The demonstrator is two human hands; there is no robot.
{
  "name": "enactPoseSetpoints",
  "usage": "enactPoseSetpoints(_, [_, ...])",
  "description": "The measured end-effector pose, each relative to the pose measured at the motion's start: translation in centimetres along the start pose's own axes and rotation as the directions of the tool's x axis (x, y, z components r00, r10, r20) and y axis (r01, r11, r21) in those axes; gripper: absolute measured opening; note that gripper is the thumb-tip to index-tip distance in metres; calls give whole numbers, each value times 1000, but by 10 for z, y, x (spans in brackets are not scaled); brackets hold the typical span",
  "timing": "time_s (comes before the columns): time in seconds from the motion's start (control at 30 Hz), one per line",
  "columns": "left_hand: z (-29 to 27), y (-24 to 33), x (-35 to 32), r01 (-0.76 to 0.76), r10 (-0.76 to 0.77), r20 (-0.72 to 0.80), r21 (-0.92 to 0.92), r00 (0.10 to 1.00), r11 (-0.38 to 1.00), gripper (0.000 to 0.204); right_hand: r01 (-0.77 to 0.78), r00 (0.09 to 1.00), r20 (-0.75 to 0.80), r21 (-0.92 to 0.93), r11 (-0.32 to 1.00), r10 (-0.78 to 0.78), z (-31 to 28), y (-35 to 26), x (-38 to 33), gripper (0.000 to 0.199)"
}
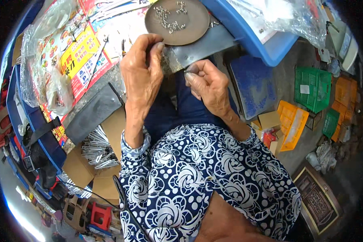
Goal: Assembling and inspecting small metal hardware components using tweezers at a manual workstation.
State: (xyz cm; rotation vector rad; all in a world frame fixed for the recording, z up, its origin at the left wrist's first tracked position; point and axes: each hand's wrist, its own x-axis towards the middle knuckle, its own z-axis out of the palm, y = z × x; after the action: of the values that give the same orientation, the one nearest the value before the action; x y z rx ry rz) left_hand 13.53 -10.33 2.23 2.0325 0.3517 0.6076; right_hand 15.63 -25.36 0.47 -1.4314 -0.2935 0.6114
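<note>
Where the round brown dish (159,33) lies, at 1 o'clock from the left hand (143,66) and 11 o'clock from the right hand (209,86), small metal bits (174,27) are scattered over its surface; its near edge overlaps a grey sheet (207,42). The left hand is arched, its thumb and forefinger curled toward each other just beside the rim at the dish's 7 o'clock; whether they touch the rim or pinch anything, I cannot tell. The right hand is lower and well clear of the dish, fingers folded in, thumb and forefinger pressed together; something dark shows at their tips, too small to name. A blue bin (246,36) stands at 2 o'clock from the right hand, a green crate (312,88) at 3; a flyer (82,56) spreads at 9 to 10 o'clock from the left hand; metal rods (101,149) fill a box at 7.
</note>
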Motion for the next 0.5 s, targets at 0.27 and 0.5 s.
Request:
enactPoseSetpoints(0.27, [15, -14, 26, -167, 175, -34, 166, 984, 972, 8, 0, 1000, 27, -22, 1000, 1, -3, 2, 1, 11])
enactPoseSetpoints(0.5, [30, -24, 46, -285, 322, -57, 336, 945, 898, 9, 3, 1000, 0, -46, 999, -3, -12, 8, -5, 7])
